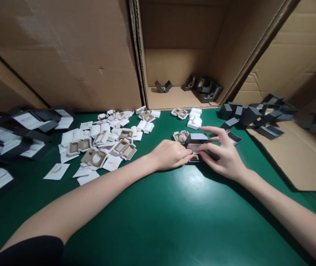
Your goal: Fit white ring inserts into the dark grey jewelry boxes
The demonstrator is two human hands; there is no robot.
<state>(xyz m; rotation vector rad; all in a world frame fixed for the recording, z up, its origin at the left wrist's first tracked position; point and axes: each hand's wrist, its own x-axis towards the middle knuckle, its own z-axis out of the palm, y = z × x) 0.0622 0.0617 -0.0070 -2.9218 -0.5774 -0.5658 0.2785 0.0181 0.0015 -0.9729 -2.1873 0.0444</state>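
Observation:
A small black hinged box [197, 138] stands open on the green table in front of me, its lid raised and a whitish lining inside. My left hand [171, 154] is closed at the box's left side, its fingertips at the lower half, where something small and gold-coloured [195, 157] shows. From the right, my right hand [224, 157] reaches in with thumb and fingertips against the box; its index finger is lifted clear. Part of the box is hidden behind the fingers. Just behind my left hand lie pale cardboard inserts [180, 136].
White and grey inserts [97, 159] and printed cards [56, 171] are heaped at left. Dark boxes with white linings [27, 122] stack at far left, more black boxes [258, 112] at right. A tall open carton [171, 96] at the back holds several boxes; a cardboard flap [299, 159] lies right.

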